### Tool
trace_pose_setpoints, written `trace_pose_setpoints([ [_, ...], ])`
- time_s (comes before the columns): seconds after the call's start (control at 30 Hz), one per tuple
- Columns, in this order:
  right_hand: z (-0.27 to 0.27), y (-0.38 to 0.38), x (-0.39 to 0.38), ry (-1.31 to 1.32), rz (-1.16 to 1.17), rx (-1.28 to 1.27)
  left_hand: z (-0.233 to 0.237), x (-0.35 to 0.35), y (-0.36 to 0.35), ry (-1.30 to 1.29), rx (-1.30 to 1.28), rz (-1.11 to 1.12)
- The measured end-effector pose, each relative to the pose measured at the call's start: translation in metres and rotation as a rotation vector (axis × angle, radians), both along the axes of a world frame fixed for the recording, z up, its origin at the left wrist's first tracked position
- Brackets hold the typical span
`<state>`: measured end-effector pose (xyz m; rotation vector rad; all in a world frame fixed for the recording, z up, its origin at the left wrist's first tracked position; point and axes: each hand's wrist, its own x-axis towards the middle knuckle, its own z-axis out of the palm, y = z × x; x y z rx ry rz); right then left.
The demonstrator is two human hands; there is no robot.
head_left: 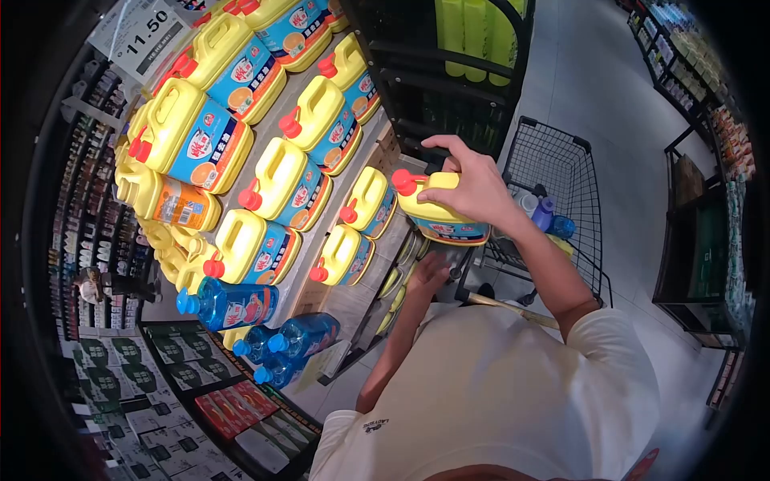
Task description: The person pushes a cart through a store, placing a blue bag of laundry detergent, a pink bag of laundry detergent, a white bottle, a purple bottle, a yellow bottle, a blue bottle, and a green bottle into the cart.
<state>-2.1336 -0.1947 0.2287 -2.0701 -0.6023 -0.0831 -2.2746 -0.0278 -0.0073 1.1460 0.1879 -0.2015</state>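
Observation:
A yellow jug (429, 210) with a red cap and a blue and orange label is gripped from above by my right hand (477, 188), off the front edge of the display. The thumb lies across its top and the index finger arches apart from it; the other fingers are hidden. Below the jug, my left hand (429, 272) is beside the lower shelf edge, fingers loosely apart and holding nothing I can see. Closest on the shelf are two smaller yellow jugs, an upper jug (375, 202) and a lower jug (345, 256).
Larger yellow jugs (293, 184) stand in rows on the tiered shelf, with blue bottles (309, 335) at its near end. To the right, a wire shopping cart (553, 144) holds several bottles. A black rack (449, 100) stands behind the display, and a price sign (144, 36) hangs upper left.

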Motion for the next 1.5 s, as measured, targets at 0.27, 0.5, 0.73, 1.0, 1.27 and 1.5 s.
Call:
trace_pose_setpoints([
  [0.27,-0.017,-0.049,0.017,0.506,-0.108,0.555,0.043,0.004,-0.021,-0.196,-0.332,-0.044],
  [0.5,-0.053,-0.055,0.017,0.491,-0.168,0.556,0.054,0.001,-0.014,-0.109,-0.124,0.101],
  [0.73,-0.113,-0.070,0.019,0.305,0.153,1.265,0.100,0.001,-0.028,-0.942,0.935,0.289],
  [1.0,-0.090,-0.113,-0.007,0.499,-0.160,0.747,0.073,0.009,-0.048,-0.976,0.731,0.239],
  [1.27,-0.061,-0.193,-0.033,0.383,-0.544,0.164,0.018,0.031,-0.093,-0.260,0.378,-0.325],
  [1.5,-0.108,-0.286,0.036,0.097,-0.844,-0.377,-0.008,0.000,-0.100,-0.394,1.005,-0.504],
])
